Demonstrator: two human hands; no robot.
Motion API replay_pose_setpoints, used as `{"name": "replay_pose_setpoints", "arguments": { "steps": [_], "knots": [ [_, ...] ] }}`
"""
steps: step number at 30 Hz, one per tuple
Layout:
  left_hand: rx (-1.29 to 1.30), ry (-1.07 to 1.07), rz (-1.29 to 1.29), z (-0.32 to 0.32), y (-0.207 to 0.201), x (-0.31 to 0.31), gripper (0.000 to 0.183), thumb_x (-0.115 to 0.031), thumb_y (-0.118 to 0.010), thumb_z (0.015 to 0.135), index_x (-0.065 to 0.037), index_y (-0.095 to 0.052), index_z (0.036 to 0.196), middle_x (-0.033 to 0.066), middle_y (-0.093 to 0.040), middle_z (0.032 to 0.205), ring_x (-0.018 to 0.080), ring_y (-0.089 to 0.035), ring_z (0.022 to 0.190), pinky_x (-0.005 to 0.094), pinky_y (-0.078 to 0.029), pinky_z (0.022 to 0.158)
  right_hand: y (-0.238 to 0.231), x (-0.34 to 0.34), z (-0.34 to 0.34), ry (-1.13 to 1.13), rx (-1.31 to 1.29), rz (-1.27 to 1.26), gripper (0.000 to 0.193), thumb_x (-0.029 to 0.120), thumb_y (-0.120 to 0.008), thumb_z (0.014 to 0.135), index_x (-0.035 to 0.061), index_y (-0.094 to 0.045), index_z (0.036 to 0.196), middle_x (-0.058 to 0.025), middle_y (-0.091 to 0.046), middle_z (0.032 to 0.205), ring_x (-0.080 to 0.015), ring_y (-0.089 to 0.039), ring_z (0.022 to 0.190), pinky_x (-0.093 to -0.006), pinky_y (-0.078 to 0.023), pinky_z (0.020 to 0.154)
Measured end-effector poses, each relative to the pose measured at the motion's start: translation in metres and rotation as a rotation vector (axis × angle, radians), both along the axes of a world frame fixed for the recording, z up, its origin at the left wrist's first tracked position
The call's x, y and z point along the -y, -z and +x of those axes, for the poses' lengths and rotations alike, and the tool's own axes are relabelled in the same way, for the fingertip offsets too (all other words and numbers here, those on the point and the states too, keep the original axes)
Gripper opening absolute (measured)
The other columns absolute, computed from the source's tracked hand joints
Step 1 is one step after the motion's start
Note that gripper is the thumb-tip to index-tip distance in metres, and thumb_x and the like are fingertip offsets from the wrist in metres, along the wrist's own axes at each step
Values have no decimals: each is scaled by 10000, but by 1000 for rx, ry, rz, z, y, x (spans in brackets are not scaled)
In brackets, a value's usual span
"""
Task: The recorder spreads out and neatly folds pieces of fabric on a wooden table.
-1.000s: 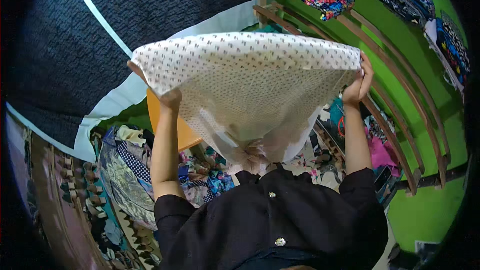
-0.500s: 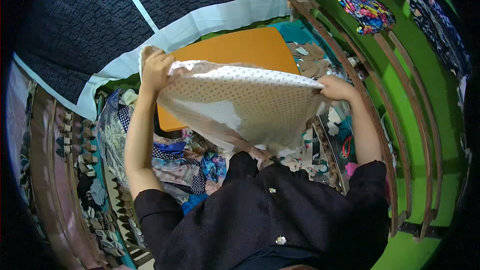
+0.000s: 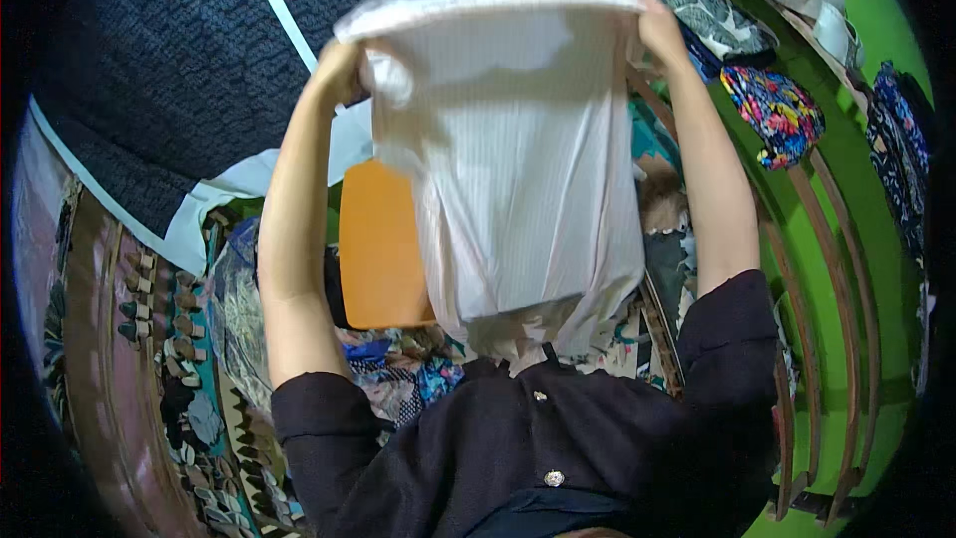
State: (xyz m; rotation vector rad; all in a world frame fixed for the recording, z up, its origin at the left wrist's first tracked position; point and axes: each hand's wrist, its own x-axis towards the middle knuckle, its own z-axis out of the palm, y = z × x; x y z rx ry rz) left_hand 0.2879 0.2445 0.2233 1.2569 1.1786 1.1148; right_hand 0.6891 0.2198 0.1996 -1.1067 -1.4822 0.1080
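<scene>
A large pale cloth (image 3: 513, 159) hangs stretched between my two raised hands, its upper edge folded over in a thick white band. My left hand (image 3: 342, 72) is closed on the cloth's upper left corner, and my right hand (image 3: 659, 32) grips the upper right corner. Both arms reach up and forward. The lower part of the cloth falls toward my chest in loose creases. Behind it, partly covered, is an orange flat board or tabletop (image 3: 383, 249).
Wooden rails (image 3: 832, 299) curve along the green wall at right, with a colourful flowered cloth (image 3: 775, 115) over them. A dark patterned curtain (image 3: 169, 70) hangs at far left. Fabric scraps (image 3: 398, 379) lie heaped below, and racks of shoes (image 3: 184, 369) stand at left.
Both hands have risen, lifting the cloth higher and away from me. It now hangs down more upright, showing its plainer striped side instead of the dotted one.
</scene>
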Motion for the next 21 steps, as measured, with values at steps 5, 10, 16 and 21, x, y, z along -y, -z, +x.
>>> {"name": "replay_pose_setpoints", "arguments": {
  "steps": [5, 10, 16, 21],
  "knots": [
    [-175, -353, 1448, -1, -44, -17, 299, -65, -434, 849, 33, -490, 1126, 112, -560, 1055, 184, -538, 921, 297, -430, 812, -57, 15, -53, 495, 409, 744, 312, 209, -397, 895, 43, -536, 1119, -172, -584, 1055, -281, -541, 1019, -350, -402, 862],
    [-139, 10, 885, 6, 99, -7, 395, -116, -489, 835, 53, -472, 1192, 211, -489, 1223, 304, -429, 1183, 375, -299, 999, 105, 15, -41, -69, -213, 42, 493, 159, -439, 826, 82, -380, 1310, -194, -494, 1181, -339, -447, 1093, -382, -308, 973],
    [-603, 114, 581, -25, 346, 74, 530, -137, -544, 762, -12, -418, 1262, 190, -427, 1269, 376, -328, 1216, 446, -191, 1032, 310, 130, -110, 205, 418, -745, 647, 11, -462, 726, 30, -276, 1346, -273, -468, 1154, -427, -441, 1054, -463, -322, 924],
    [-1033, 279, 310, -17, 393, 125, 581, -211, -583, 738, -165, -416, 1293, 182, -368, 1303, 360, -300, 1234, 537, -191, 982, 371, 177, -146, 144, 580, -1054, 599, 157, -479, 806, 67, -266, 1358, -220, -427, 1247, -388, -452, 1076, -541, -227, 983]
  ]
}}
